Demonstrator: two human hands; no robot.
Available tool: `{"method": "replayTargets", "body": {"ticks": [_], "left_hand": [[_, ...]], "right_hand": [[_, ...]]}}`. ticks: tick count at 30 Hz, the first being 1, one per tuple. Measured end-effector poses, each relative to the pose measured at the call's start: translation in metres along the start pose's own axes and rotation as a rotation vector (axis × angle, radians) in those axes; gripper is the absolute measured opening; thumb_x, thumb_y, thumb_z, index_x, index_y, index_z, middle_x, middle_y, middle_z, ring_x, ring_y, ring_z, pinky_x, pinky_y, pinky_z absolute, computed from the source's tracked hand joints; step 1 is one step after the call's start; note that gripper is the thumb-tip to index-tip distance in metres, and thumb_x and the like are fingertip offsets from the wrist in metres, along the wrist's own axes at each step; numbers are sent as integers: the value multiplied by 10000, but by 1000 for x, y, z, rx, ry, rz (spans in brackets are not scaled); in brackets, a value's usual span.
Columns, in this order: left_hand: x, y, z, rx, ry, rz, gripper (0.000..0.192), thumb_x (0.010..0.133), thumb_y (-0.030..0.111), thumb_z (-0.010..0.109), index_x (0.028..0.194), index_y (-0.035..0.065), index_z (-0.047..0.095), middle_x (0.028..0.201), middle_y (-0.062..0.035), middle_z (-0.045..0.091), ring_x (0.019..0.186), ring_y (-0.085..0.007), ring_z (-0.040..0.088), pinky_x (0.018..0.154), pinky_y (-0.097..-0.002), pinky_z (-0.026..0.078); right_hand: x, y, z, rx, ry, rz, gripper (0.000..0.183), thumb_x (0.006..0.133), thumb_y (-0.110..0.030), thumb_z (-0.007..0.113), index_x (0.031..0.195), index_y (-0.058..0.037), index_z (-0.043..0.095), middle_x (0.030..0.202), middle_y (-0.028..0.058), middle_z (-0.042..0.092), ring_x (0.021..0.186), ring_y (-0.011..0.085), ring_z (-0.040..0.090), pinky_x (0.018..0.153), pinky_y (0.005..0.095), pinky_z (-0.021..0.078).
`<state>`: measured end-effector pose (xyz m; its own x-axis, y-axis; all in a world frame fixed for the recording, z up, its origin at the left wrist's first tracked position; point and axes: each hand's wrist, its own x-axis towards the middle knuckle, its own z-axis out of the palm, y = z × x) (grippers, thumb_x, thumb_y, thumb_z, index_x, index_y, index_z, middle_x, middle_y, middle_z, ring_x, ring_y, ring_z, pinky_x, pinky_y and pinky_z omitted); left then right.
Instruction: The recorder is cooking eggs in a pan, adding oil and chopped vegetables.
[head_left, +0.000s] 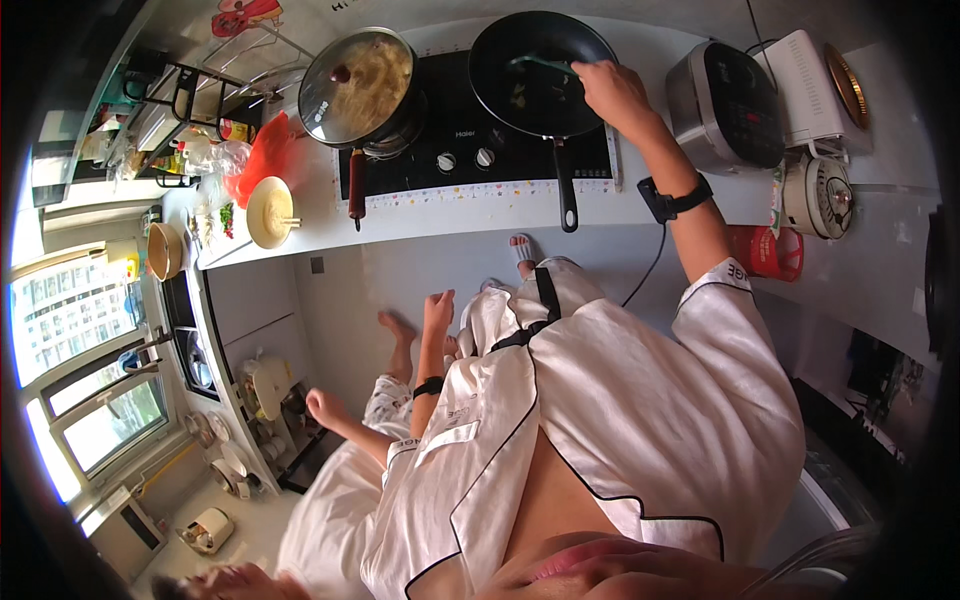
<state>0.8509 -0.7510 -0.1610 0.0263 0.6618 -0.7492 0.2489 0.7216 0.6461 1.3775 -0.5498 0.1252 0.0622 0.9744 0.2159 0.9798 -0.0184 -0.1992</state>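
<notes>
My right hand (611, 86) is shut on the handle of a dark green cooking utensil (551, 63), whose far end lies inside a black frying pan (502, 94). Several small pale pieces of food lie in that pan, which sits on the right side of a black gas stove (469, 161). On the stove's left side stands a pot under a glass lid (367, 90), with yellowish food visible through it. My left hand (439, 309) hangs low near my body, below the counter; its fingers are curled and nothing shows in them.
Left of the stove are a beige bowl with chopsticks (270, 214) and a red plastic bag (262, 157). A rice cooker (727, 105) stands to the right, with a white appliance (806, 90) beyond. Another person (330, 510) is close on my left, with a hand (324, 409) near mine.
</notes>
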Motion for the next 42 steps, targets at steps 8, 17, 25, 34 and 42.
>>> {"method": "replayTargets", "body": {"ticks": [8, 17, 25, 34, 42], "left_hand": [[-42, -37, -21, -107, 14, 21, 450, 987, 270, 645, 590, 115, 499, 511, 56, 420, 409, -75, 355, 410, -302, 244], [-142, -155, -69, 6, -22, 185, 478, 996, 280, 665, 587, 105, 490, 565, 76, 415, 512, -56, 345, 474, -330, 239], [-266, -282, -111, 167, 143, 415, 432, 962, 300, 668, 772, -88, 638, 593, -176, 583, 591, -153, 461, 578, -447, 431], [-403, -273, -242, 126, -49, 469, 366, 966, 287, 664, 922, -70, 730, 682, -177, 672, 645, -202, 575, 691, -409, 521], [-490, -189, -483, 265, -684, 801, 513, 1059, 305, 590, 687, -35, 493, 594, -100, 414, 570, -207, 381, 569, -390, 347]], "right_hand": [[-140, -13, -72, 19, -32, 207, 316, 995, -127, 602, 1286, -109, 724, 986, 211, 738, 945, 417, 709, 809, 523, 555], [-184, 53, -22, 236, 387, 375, 353, 965, -289, 716, 1262, -100, 748, 1092, 251, 740, 1031, 436, 708, 904, 445, 554], [-278, 43, -26, 1272, 678, 654, 280, 992, -221, 706, 1225, -73, 750, 692, -5, 569, 527, 84, 481, 449, 263, 382], [-523, -12, 44, 1897, 394, 422, 244, 1085, -139, 526, 1276, 10, 557, 699, -35, 267, 554, 103, 281, 530, 250, 270], [-652, -211, 103, 1389, 436, 987, 256, 1050, -146, 517, 1256, 1, 483, 646, -9, 288, 541, 124, 297, 495, 305, 274]]}}
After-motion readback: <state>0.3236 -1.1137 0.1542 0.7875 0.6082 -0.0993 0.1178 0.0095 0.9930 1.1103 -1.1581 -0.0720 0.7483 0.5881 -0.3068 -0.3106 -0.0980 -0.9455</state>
